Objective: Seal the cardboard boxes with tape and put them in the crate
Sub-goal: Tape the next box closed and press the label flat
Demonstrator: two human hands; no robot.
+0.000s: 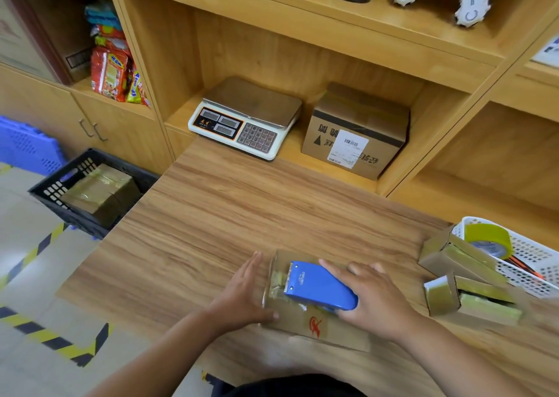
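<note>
A flat cardboard box (305, 324) with a red logo lies on the wooden table (211, 215) near its front edge. My right hand (372, 298) grips a blue tape dispenser (317, 286) on top of the box, its toothed edge pointing left. Clear tape runs across the box's left end. My left hand (243, 290) presses flat with straight fingers against the box's left side. A black crate (57, 184) stands on the floor to the left, holding a taped box (99, 194). Two more small taped boxes (462, 278) lie at the right.
A white basket (532, 263) with a yellow-green tape roll (487, 239) sits at the table's right edge. A weighing scale (245, 118) and a labelled carton (357, 130) stand on the shelf behind. A blue crate (24, 145) is at far left.
</note>
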